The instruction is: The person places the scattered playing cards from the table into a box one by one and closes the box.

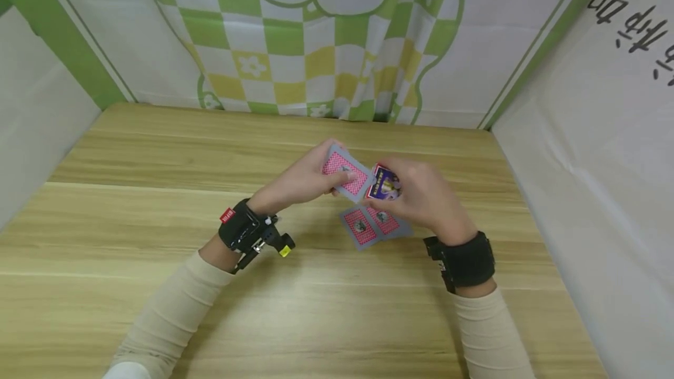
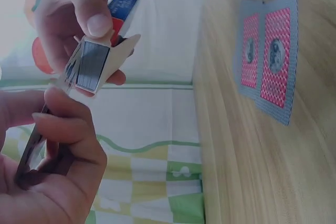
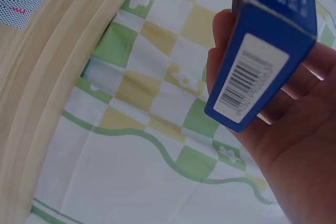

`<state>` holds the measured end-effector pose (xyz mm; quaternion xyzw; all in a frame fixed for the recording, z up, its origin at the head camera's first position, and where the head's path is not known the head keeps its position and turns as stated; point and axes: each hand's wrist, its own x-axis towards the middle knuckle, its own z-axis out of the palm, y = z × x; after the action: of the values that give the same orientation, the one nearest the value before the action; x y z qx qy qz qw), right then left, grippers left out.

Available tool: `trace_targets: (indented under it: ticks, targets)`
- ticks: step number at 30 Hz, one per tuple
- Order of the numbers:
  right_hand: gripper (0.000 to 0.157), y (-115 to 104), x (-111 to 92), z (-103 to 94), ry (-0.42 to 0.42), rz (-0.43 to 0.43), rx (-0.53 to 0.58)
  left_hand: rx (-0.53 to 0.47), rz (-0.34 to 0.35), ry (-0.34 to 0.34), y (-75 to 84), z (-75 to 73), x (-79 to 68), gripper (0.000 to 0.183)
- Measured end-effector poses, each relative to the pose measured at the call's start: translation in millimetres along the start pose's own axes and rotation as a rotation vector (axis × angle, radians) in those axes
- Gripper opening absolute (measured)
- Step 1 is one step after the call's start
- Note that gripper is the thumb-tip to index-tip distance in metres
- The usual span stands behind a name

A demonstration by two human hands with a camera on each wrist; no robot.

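Observation:
My left hand (image 1: 301, 179) pinches several red-backed playing cards (image 1: 334, 164), with the thumb lying across their backs. Close by, my right hand (image 1: 423, 196) grips a blue card box (image 1: 388, 185) between thumb and fingers. The box's mouth faces the left hand, and the left wrist view shows its raised flap and a stack of cards (image 2: 93, 66) inside. The held cards reach up to that mouth; whether any edge has entered it I cannot tell. A barcode label (image 3: 245, 80) marks the box's other end. Below the hands, red-backed cards (image 1: 360, 228) lie face down on the table.
The wooden table (image 1: 295, 320) ends at a green and yellow checked curtain (image 1: 316, 45) at the back. White sheets (image 1: 590, 180) hang along both sides. Each wrist wears a black strap (image 1: 468, 262) with a camera.

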<state>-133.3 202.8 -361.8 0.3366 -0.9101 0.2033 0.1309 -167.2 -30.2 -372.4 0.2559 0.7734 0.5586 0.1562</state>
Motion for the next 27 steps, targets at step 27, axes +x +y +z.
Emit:
trace_targets:
  ticks: [27]
  targets:
    - [0.057,-3.1,1.1,4.3,0.013,-0.004,0.005,-0.042,0.015,0.081,-5.2,31.0,1.7,0.021]
